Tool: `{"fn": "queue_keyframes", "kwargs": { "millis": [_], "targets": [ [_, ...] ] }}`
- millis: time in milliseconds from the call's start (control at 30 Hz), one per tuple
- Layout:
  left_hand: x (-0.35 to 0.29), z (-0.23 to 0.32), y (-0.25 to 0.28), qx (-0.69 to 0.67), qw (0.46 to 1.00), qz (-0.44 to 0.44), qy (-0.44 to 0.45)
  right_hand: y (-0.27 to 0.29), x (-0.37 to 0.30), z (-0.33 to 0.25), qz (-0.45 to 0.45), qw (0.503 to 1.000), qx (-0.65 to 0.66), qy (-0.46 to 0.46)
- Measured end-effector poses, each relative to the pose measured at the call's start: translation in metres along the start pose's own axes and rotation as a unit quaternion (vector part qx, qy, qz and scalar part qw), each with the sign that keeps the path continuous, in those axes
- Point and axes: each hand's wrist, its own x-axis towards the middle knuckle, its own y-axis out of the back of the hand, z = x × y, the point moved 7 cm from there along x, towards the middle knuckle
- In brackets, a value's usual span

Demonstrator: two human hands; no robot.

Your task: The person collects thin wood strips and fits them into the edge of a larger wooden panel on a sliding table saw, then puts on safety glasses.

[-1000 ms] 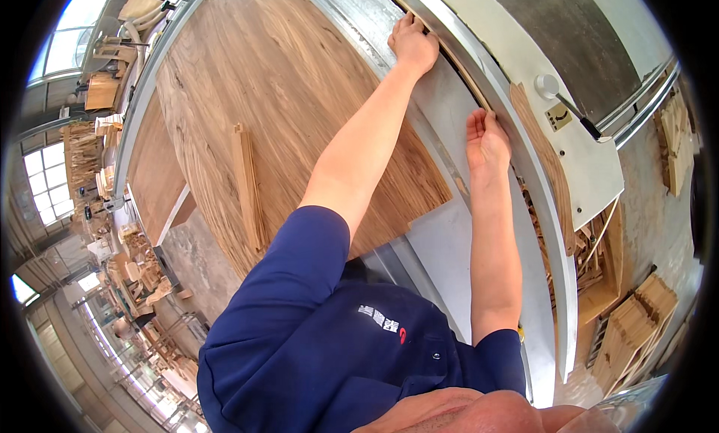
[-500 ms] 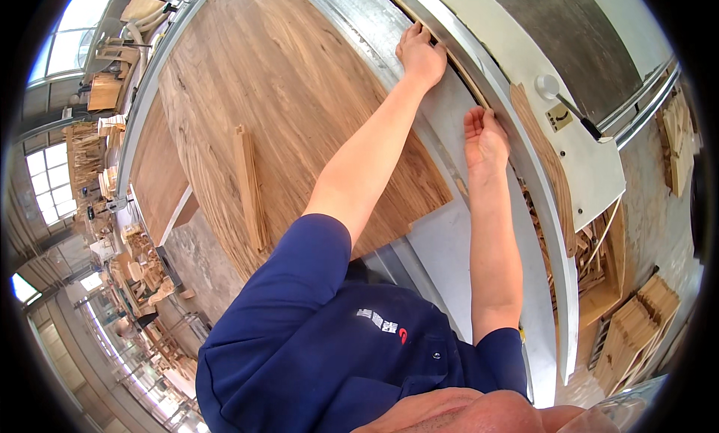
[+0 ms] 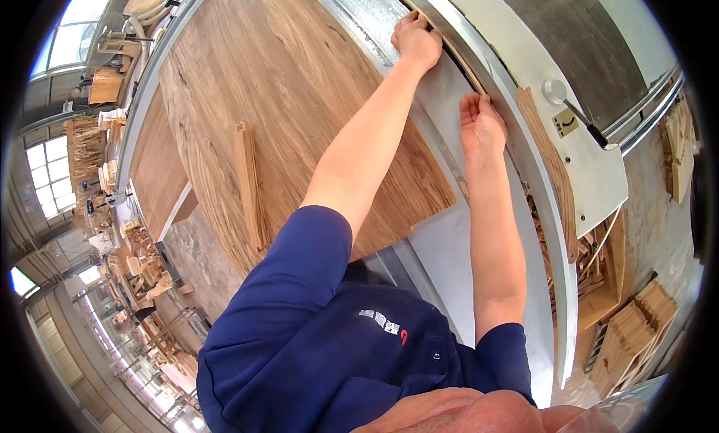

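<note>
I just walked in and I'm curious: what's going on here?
A person's left hand and right hand are both at a thin wooden strip alongside a long metal fence, the right hand nearer the body. To their left, a large wood-grained panel lies flat, with narrow wooden pieces on it.

Wood strips [image 3: 249, 189] lie on the wood panel [image 3: 299, 73]; right of it, a lath [image 3: 463, 64] runs along the left of the metal fence [image 3: 500, 81], stacked slats [image 3: 633, 329] farther right.
</note>
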Motion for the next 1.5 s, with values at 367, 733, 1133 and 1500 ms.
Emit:
{"fn": "queue_keyframes", "kwargs": {
  "millis": [367,733,1133,1500],
  "targets": [
    [0.020,-0.008,0.005,0.017,1.000,0.000,0.026,-0.019,0.013,0.010,-0.004,1.000,0.022,-0.009],
    [0.034,-0.020,0.004,0.033,0.997,0.022,0.069,-0.040,0.018,0.016,0.000,1.000,0.019,-0.015],
    [0.054,-0.053,-0.006,0.028,0.992,0.077,0.097,-0.059,0.023,0.027,-0.010,0.999,0.029,-0.032],
    [-0.013,0.006,-0.003,0.040,0.992,0.114,0.020,-0.002,0.010,0.008,0.010,0.997,0.069,-0.015]
  ]
}}
